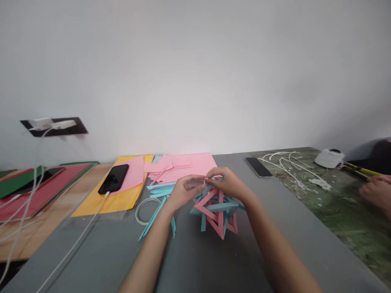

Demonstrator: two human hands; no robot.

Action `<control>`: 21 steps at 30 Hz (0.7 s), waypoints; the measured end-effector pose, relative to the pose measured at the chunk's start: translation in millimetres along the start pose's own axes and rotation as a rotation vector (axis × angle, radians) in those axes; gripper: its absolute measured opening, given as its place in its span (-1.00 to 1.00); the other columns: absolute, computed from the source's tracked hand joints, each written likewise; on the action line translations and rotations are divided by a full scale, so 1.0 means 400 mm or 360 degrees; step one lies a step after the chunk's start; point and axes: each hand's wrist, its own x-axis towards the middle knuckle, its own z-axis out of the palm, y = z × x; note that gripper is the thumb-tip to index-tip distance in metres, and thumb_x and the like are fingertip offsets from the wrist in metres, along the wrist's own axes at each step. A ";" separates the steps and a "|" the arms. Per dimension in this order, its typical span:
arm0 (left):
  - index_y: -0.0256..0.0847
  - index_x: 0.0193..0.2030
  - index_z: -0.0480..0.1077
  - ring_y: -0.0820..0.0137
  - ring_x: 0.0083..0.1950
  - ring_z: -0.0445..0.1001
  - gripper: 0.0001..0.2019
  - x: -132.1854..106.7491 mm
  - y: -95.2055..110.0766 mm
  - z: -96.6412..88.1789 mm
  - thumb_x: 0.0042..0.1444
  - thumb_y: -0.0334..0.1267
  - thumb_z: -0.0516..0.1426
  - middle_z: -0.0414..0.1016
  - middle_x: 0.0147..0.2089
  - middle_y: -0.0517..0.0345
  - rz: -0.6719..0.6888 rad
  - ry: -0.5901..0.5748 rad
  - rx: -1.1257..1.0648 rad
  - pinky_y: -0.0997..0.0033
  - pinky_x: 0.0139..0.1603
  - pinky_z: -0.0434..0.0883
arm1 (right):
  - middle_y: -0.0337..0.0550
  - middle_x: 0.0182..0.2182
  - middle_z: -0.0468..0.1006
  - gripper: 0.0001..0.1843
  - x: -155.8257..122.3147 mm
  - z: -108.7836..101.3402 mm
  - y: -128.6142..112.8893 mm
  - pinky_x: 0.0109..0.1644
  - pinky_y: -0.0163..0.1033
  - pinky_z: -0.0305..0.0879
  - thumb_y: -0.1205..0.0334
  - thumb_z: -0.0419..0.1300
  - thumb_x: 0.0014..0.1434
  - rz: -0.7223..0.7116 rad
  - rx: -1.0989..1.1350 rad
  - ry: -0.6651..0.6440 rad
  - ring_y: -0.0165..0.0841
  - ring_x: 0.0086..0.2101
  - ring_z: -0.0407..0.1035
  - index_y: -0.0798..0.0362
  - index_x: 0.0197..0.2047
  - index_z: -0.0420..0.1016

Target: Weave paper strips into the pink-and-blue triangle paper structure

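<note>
A star-shaped model of folded pink and blue paper strips (218, 207) rests on the grey table in front of me. At its top, my left hand (187, 190) pinches a pink strip from the left side. My right hand (227, 183) closes on the same top area from the right, its fingertips close to those of the left. The exact spot between the fingertips is partly hidden. Loose folded blue paper strips (161, 189) lie left of my left hand, beside a white tape ring (142, 211).
Pink paper sheets (195, 162) lie against the wall. A black phone (113, 179) with a cable rests on yellow and pink paper at left. Another phone (258, 167), white strings (287, 162) and a white object (330, 158) are at right, near another person's hand (377, 193).
</note>
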 end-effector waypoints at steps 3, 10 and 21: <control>-0.22 -0.05 0.41 0.43 -0.27 0.51 -0.57 -0.002 -0.011 0.003 -0.13 -0.20 0.26 0.50 -0.11 0.01 -0.0047 -0.0022 -0.0094 0.49 -0.32 0.43 | -0.16 -0.42 0.57 -0.86 -0.001 -0.008 0.000 -0.20 -0.23 0.33 0.23 0.17 0.03 0.0054 0.0159 -0.0077 -0.35 -0.34 0.44 0.08 -0.44 0.53; -0.22 -0.05 0.42 0.35 -0.11 0.49 -0.57 0.000 -0.024 0.012 -0.11 -0.21 0.26 0.48 -0.03 -0.03 -0.0092 0.0025 -0.0260 0.42 -0.16 0.42 | -0.15 -0.38 0.57 -0.80 0.000 -0.010 0.013 -0.22 -0.24 0.39 0.33 0.20 -0.05 0.0221 0.0493 -0.0080 -0.38 -0.35 0.45 0.09 -0.27 0.49; -0.22 -0.03 0.42 0.25 0.02 0.43 -0.56 -0.001 -0.010 0.016 -0.12 -0.24 0.27 0.43 0.06 -0.08 -0.0094 -0.0071 -0.0339 0.38 -0.11 0.41 | -0.20 -0.45 0.53 -0.82 0.003 0.002 0.016 -0.28 -0.25 0.40 0.27 0.23 -0.05 0.0037 0.0592 0.0071 -0.36 -0.37 0.47 0.08 -0.31 0.42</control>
